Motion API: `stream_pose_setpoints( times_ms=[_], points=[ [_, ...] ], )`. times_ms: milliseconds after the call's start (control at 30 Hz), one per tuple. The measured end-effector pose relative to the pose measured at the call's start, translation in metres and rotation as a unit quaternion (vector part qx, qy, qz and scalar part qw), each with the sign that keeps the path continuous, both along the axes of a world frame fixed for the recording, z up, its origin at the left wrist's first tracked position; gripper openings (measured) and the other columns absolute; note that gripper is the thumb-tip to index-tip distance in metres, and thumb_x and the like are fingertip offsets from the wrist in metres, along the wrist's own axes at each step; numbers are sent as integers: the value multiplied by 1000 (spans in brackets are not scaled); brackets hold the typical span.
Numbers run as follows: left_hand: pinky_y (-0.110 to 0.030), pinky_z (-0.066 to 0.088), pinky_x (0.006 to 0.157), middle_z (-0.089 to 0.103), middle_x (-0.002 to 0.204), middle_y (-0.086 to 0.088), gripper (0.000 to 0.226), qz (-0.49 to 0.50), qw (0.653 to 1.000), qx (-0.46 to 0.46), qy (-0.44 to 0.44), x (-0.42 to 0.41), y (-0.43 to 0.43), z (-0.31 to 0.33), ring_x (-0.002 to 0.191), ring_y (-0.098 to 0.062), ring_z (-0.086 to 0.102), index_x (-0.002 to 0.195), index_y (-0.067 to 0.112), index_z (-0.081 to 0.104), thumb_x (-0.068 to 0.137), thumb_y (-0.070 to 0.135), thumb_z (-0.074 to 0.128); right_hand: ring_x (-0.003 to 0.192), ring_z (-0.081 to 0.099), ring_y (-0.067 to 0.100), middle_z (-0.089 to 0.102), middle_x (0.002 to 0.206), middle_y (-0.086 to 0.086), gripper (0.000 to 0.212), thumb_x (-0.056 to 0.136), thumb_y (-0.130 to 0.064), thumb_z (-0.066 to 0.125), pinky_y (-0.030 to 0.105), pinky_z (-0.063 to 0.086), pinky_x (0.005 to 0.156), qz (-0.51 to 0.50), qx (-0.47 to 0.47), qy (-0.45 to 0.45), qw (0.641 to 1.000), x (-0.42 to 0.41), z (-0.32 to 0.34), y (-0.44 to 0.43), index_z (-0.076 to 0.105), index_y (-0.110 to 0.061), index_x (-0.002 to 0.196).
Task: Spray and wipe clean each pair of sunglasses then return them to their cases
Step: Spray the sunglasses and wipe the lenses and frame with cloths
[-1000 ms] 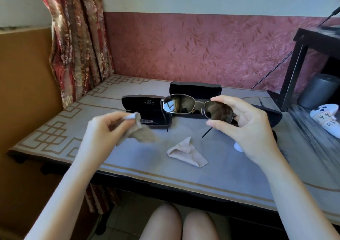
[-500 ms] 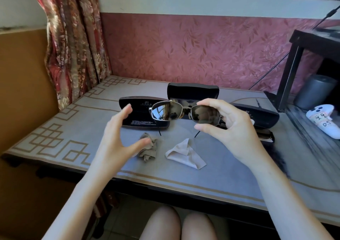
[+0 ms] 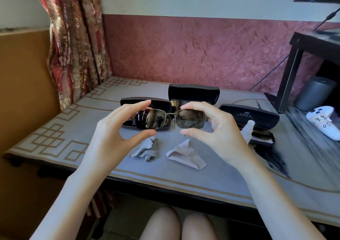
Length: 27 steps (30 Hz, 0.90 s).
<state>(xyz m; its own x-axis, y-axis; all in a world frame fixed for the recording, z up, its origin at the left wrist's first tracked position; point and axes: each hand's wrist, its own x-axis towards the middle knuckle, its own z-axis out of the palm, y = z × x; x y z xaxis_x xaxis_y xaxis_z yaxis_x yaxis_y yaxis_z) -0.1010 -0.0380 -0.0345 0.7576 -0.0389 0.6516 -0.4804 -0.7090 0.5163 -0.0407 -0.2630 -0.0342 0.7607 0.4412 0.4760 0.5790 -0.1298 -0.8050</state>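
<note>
I hold metal-framed sunglasses with dark lenses up above the table, lenses facing me. My left hand pinches the left lens rim between thumb and fingers; my right hand pinches the right rim the same way. Below them on the table lie a crumpled beige cloth and a folded beige cloth. Three black cases stand open behind: the left case, the middle case, and the right case with another pair of glasses in it. A white spray bottle is partly hidden behind my right hand.
The grey table with a tan border pattern ends near my knees. A black stand, a grey cylinder and a white controller crowd the right side. A curtain hangs at the back left.
My left hand dropped the crumpled cloth onto the table, then rose and took hold of the left lens rim. The sunglasses moved slightly left and now sit between both hands.
</note>
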Motion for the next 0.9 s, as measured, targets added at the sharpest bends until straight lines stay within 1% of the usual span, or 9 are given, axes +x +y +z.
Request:
stream_pose_setpoints(
  times_ms=[133, 233, 300, 367, 433, 633, 700, 800, 900],
  points=[
    [-14, 42, 97, 61, 112, 18, 53, 5, 1000, 18, -5, 1, 3, 1, 105, 6, 56, 123, 24, 62, 73, 37, 73, 117, 57, 9, 66, 116, -16, 47, 76, -12, 81, 36, 39, 109, 1, -14, 2, 1000, 0, -2, 2, 63, -34, 113],
    [-17, 46, 94, 62, 109, 17, 48, 9, 1000, 14, -16, 1, 3, 2, 103, 4, 58, 119, 23, 64, 74, 36, 73, 129, 49, 3, 57, 134, -15, 64, 75, -25, 80, 25, 35, 112, 14, -8, 19, 1000, 3, -3, -4, 51, -34, 130],
    [-18, 48, 93, 62, 108, 16, 47, 17, 1000, 2, -23, 0, 4, 3, 101, 2, 58, 118, 22, 65, 74, 36, 72, 127, 49, 0, 55, 137, -13, 60, 77, -34, 73, 22, 37, 110, -33, 42, 45, 998, 6, -7, -14, 51, -29, 133],
    [-19, 49, 93, 62, 107, 15, 46, 24, 999, -10, -29, -1, 6, 4, 100, 1, 59, 117, 22, 65, 74, 36, 72, 110, 59, -1, 65, 120, -10, 37, 82, -29, 71, 28, 45, 104, -111, 64, 80, 988, 8, -20, -25, 63, -24, 118],
    [-21, 50, 93, 62, 107, 14, 46, 26, 999, -18, -31, -1, 7, 5, 99, 0, 59, 117, 23, 64, 74, 37, 71, 96, 63, 0, 71, 102, -10, 18, 85, -19, 72, 28, 48, 96, -131, -15, 114, 985, 8, -38, -28, 70, -25, 101],
    [-16, 47, 94, 61, 109, 16, 47, 33, 999, -12, -28, 0, 7, 4, 102, 6, 56, 119, 24, 63, 74, 36, 71, 104, 47, 3, 63, 100, -11, 19, 79, -27, 79, 14, 35, 86, -91, -184, 103, 973, 8, -72, -2, 72, -27, 97],
    [-18, 47, 94, 62, 110, 15, 48, 34, 999, -11, -25, -1, 8, 4, 103, 5, 56, 119, 24, 63, 74, 36, 72, 105, 43, -3, 64, 100, -14, 10, 81, -25, 77, 14, 32, 86, -93, -190, 81, 974, 9, -73, 1, 71, -30, 87],
    [-21, 48, 95, 62, 110, 15, 48, 36, 999, -5, -19, -1, 10, 3, 103, 1, 58, 119, 24, 64, 73, 36, 72, 106, 52, -3, 69, 98, -15, 6, 86, -24, 72, 16, 36, 88, -105, -152, 105, 977, 8, -65, -5, 71, -25, 80],
    [-23, 48, 94, 62, 110, 15, 48, 36, 999, -1, -19, -1, 11, 2, 102, -1, 59, 119, 23, 64, 73, 36, 72, 88, 64, 0, 71, 86, -14, 9, 91, -19, 65, 17, 44, 84, -115, -85, 135, 980, 8, -43, -16, 67, -21, 83]
  ],
)
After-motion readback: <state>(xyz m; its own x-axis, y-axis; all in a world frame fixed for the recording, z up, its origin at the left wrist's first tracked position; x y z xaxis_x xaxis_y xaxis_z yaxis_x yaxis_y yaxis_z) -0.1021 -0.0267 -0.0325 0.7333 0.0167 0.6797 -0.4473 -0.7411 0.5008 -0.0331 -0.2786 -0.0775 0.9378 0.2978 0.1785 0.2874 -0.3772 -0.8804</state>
